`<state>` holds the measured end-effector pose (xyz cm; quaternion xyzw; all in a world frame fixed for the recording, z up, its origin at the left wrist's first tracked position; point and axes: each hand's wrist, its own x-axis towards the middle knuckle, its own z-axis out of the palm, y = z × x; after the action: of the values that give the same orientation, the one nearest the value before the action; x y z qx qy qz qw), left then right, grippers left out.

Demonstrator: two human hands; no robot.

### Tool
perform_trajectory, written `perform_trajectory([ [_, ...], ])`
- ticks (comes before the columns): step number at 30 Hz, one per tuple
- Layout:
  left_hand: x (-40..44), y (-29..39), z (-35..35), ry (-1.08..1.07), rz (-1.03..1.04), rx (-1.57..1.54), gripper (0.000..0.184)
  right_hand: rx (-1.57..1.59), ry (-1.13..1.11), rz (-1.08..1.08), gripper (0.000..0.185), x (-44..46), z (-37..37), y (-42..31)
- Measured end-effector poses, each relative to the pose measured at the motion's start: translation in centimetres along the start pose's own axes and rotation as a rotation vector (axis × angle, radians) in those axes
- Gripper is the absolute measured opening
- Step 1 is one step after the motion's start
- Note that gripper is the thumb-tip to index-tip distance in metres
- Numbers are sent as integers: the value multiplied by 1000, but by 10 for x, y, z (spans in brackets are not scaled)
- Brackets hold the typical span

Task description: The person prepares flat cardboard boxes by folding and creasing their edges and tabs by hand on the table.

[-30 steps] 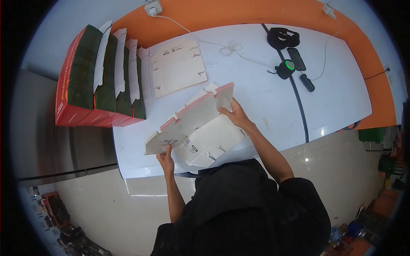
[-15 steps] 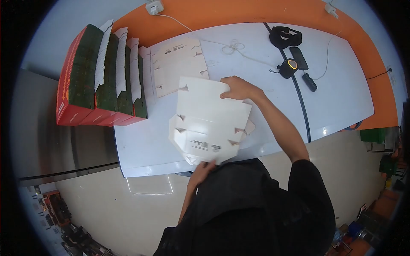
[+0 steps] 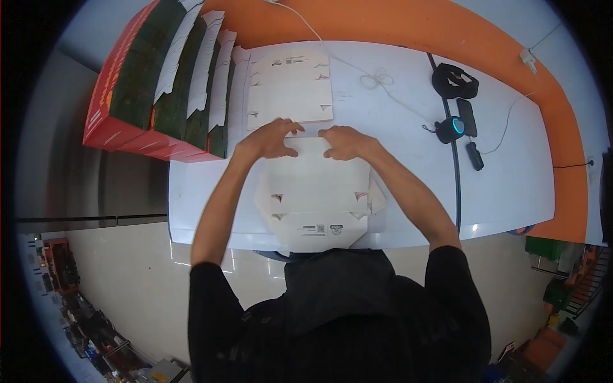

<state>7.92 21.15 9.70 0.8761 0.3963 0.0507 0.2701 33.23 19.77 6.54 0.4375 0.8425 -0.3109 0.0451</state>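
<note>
A flat white cardboard box blank (image 3: 319, 182) with notched sides and small dark print lies on top of other pale blanks at the table's near edge. At its far left corner, my left hand (image 3: 271, 139) curls round the edge, thumb over the sheet and fingers past it. My right hand (image 3: 350, 143) has the far right part of the same edge between thumb and fingers. Beneath, only the side corners of the lower blanks (image 3: 378, 198) show. Just beyond my hands lies another stack of printed white blanks (image 3: 290, 96).
Red and green boxes (image 3: 137, 121) with raised white flaps stand in a row at left. On the right are a black strap (image 3: 454, 82), a phone (image 3: 467, 117), a round device with a blue-lit ring (image 3: 451, 129) and a small black object (image 3: 474, 156). A white cable (image 3: 396, 96) crosses the table.
The raised, tilted blank now lies flat. My left hand has moved from its near edge to the far edge; my right hand stays at the far edge. The view has shifted.
</note>
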Motion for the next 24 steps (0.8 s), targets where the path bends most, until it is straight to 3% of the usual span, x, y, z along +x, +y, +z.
perform_trajectory([
  [2,32,-8,3,-420,-162,-142,51,-27,15,-18,50,-3,1,-5],
  [7,52,-19,39,-578,-208,-97,35,-72,128,24,36,-2,33,1],
  [9,43,-17,47,-558,-225,-34,30,-132,230,22,32,3,53,4],
  [12,17,-34,91,-204,5,61,31,-251,402,15,27,6,90,4],
  [14,1,-30,114,-20,22,86,36,-272,534,22,20,0,110,-1],
  [16,-10,-8,127,130,-46,106,51,-205,498,85,24,-4,121,-4],
  [17,-12,-11,131,136,-17,180,50,-171,476,117,26,-6,127,-6],
  [20,-20,-14,144,143,57,292,60,-204,790,-4,47,-15,153,-13],
  [24,-25,-9,144,96,82,273,89,1,659,-2,66,-34,158,-21],
])
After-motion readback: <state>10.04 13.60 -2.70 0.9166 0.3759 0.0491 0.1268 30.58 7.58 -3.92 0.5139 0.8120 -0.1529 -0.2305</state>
